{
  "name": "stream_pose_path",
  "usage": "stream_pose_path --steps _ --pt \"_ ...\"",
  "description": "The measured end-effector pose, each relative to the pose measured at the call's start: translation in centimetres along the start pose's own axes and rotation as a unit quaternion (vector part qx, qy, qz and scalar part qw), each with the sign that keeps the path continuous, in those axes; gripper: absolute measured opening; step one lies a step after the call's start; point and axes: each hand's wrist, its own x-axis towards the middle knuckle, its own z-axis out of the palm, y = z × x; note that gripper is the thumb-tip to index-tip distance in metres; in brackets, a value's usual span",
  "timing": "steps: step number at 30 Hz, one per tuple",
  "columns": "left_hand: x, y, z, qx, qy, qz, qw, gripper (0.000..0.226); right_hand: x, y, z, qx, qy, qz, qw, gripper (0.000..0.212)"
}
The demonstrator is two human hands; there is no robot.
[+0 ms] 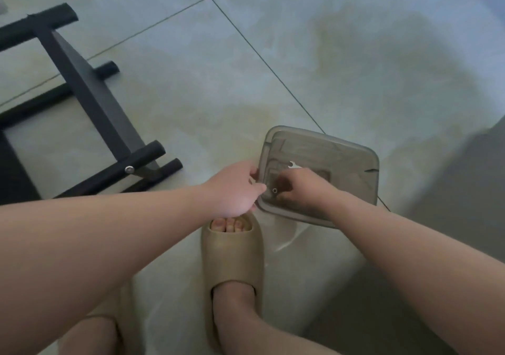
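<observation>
The black metal frame (93,95) runs off the left edge; the right grip (297,188) hides half the white wrench (293,165) in the smoky plastic box (341,157).

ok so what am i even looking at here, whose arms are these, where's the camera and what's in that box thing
There is no machine here. The arms belong to a person, and the single picture comes from a camera worn on their head, looking down at their own hands and feet.

Below is a pale tiled floor. The left hand grips the near rim of a grey see-through plastic tub. The right hand reaches inside it with the fingers curled down, but whether they pinch anything is hidden. In the tub lie a small flat spanner and a tiny metal ring.

To the left lies a black metal frame. The person wears beige slippers.
</observation>
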Motion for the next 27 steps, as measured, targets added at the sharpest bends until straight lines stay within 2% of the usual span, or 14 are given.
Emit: stream_pose_path --steps 7,11,13,14,16,20,23,27 --pt "0.5 -0.6 0.6 -0.016 0.008 -0.026 1.000 0.009 1.5 -0.5 1.7 -0.084 -0.007 -0.036 0.996 0.016" --pt "0.0 -0.3 0.2 0.002 0.004 -0.041 0.999 0.014 0.7 -1.0 1.4 -0.006 0.037 -0.002 0.999 0.003" --pt "-0.9 0.2 -0.9 0.042 -0.005 -0.044 0.998 0.020 -0.5 -1.7 0.4 0.060 0.091 0.019 0.994 0.003" --pt "-1.4 0.6 -1.7 0.051 -0.007 -0.042 0.998 0.015 -1.2 -2.2 -0.3 0.081 0.116 0.019 0.990 0.004" --pt "-2.7 1.4 -3.6 0.039 0.003 -0.045 0.998 0.016 -2.6 -3.5 -2.4 0.110 0.152 0.005 0.982 0.006" --pt "-6.1 2.7 -8.1 -0.086 0.057 -0.113 0.988 0.018 -5.5 -8.6 -7.4 0.165 0.205 -0.044 0.964 0.014" --pt "-9.3 2.8 -11.2 -0.250 0.097 -0.160 0.950 0.032 -7.7 -14.4 -10.7 0.200 0.233 -0.089 0.948 0.017" --pt "-13.7 2.0 -14.3 -0.392 0.096 -0.157 0.901 0.055 -10.5 -22.3 -13.1 0.206 0.224 -0.158 0.939 0.011"
